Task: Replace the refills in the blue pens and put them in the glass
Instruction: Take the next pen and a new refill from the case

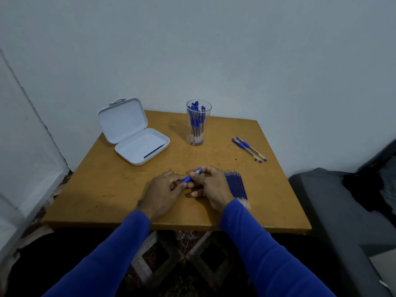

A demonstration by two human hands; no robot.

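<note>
Pen (191, 177) sits between both hands just above the near middle of the table (120, 189), its blue grip section showing in the gap and a clear stretch of barrel poking out past the right fingers. The left hand (166, 190) pinches the blue grip end with curled fingertips, and the right hand (211, 186) curls round the barrel end, so both are closed on the one pen. This looks like the unscrewing or re-screwing of the barrel, though which way it turns cannot be told. To do it well, I would hold one half fixed, twist the other with the fingertips, and keep the halves in line so the thread does not cross and the thin refill inside does not bend. Just right of the right hand, partly under the wrist, lies a row of refills (236, 187), close enough to reach without letting go with the left. Farther back stands the glass (198, 123), already holding several blue pens; well to its right lie two loose pens (249, 149). At back left an open white case (137, 136) holds one dark refill.
</note>
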